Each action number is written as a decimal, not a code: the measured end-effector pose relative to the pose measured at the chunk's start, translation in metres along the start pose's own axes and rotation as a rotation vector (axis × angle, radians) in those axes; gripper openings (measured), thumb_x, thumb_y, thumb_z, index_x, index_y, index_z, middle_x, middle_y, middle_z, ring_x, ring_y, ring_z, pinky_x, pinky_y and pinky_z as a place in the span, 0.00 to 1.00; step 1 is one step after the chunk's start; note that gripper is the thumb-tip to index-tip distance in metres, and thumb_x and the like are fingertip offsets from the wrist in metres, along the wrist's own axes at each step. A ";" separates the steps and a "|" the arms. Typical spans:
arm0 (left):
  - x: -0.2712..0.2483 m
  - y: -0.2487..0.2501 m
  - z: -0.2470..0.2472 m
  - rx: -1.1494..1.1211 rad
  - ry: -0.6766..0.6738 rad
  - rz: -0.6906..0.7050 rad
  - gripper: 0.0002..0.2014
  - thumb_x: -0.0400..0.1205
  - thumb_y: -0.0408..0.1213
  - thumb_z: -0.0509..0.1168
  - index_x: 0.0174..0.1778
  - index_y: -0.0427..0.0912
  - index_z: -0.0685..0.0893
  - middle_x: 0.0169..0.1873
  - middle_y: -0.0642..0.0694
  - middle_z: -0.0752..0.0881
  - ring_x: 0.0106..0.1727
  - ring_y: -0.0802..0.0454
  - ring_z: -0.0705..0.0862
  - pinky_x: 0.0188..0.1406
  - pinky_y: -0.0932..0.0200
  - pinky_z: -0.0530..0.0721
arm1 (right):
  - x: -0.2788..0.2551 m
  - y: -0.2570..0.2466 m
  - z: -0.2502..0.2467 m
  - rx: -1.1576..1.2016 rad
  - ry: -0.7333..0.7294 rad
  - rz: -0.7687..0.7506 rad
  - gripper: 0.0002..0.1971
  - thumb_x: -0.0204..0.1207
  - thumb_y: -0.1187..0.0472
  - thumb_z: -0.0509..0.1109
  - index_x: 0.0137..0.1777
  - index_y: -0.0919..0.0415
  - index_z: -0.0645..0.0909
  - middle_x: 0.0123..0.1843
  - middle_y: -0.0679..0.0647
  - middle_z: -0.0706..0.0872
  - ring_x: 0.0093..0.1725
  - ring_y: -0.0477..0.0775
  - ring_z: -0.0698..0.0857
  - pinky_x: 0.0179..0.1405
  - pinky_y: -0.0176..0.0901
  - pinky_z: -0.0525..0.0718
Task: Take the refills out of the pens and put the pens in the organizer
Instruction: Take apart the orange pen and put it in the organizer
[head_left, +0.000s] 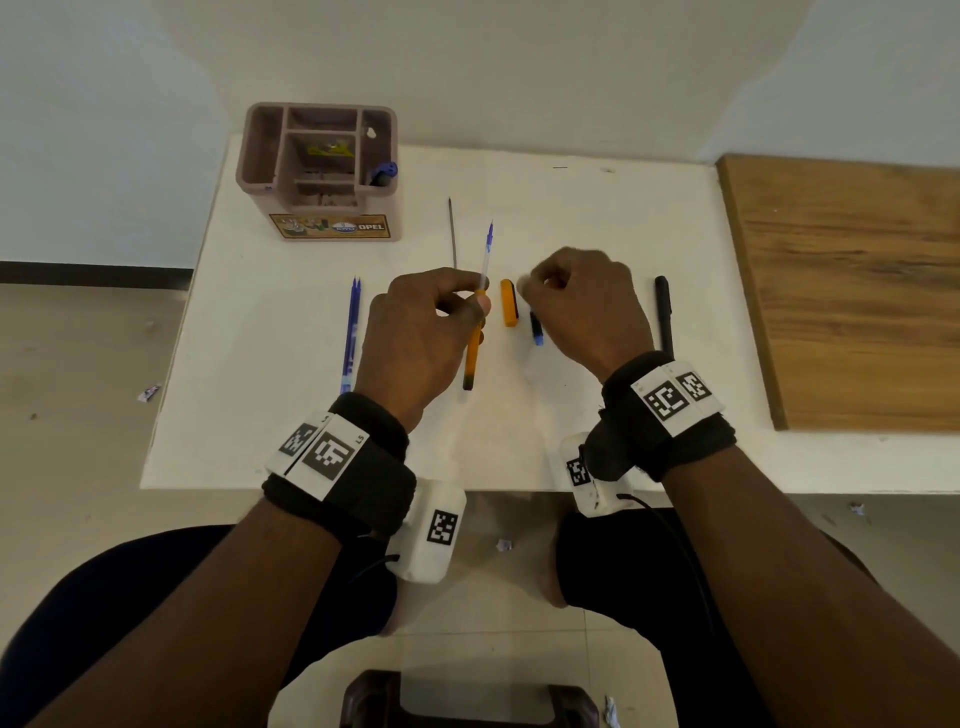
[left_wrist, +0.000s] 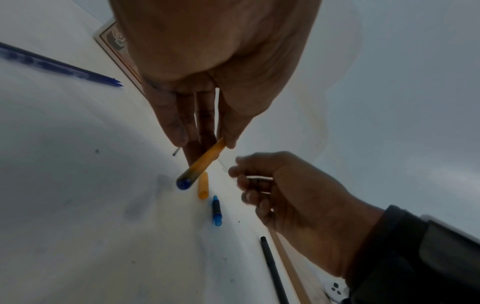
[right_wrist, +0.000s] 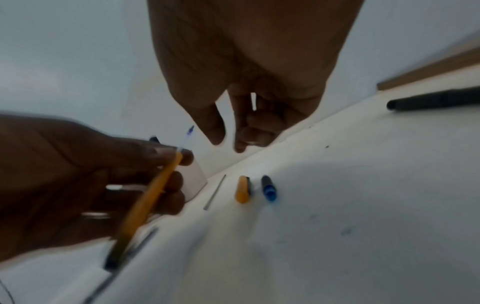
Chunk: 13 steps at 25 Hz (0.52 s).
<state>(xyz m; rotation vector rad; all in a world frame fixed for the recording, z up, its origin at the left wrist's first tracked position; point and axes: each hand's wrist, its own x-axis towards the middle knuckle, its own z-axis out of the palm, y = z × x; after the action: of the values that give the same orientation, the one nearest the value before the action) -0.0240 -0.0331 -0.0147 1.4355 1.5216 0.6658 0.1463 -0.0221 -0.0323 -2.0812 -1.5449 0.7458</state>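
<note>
One orange pen (head_left: 474, 348) sits pinched in my left grip (head_left: 421, 332); right grip (head_left: 582, 306), curled, perhaps empty, should pull the refill (head_left: 487, 249) straight.

The white table (head_left: 597, 218) bears an organizer (head_left: 330, 227), grey refill (head_left: 452, 234), two blue refills (head_left: 352, 332), orange cap (head_left: 509, 303), blue cap (head_left: 536, 330), black pen (head_left: 663, 312), board (head_left: 841, 291).
</note>
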 end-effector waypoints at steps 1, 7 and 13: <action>0.000 0.000 0.000 0.004 0.005 0.008 0.15 0.87 0.44 0.67 0.69 0.49 0.88 0.49 0.48 0.93 0.47 0.54 0.93 0.68 0.52 0.85 | -0.002 -0.005 -0.001 0.141 0.010 -0.007 0.13 0.85 0.49 0.71 0.54 0.58 0.90 0.48 0.51 0.92 0.47 0.49 0.88 0.57 0.51 0.90; 0.001 -0.001 -0.003 0.016 0.014 0.030 0.15 0.87 0.44 0.67 0.68 0.48 0.88 0.50 0.45 0.93 0.52 0.48 0.92 0.69 0.43 0.84 | -0.011 -0.023 0.011 0.473 -0.039 -0.097 0.06 0.83 0.56 0.76 0.53 0.55 0.93 0.42 0.44 0.91 0.42 0.43 0.87 0.45 0.39 0.85; 0.002 -0.001 -0.017 0.033 -0.019 -0.004 0.14 0.84 0.42 0.71 0.64 0.42 0.90 0.53 0.46 0.93 0.53 0.49 0.92 0.66 0.51 0.84 | -0.007 -0.043 0.012 0.562 -0.030 -0.057 0.08 0.84 0.55 0.74 0.57 0.58 0.91 0.44 0.50 0.93 0.40 0.46 0.91 0.38 0.35 0.86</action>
<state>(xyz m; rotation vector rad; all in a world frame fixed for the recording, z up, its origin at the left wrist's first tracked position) -0.0389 -0.0280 -0.0083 1.4589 1.5270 0.6256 0.1058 -0.0165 -0.0132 -1.6089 -1.2191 1.0498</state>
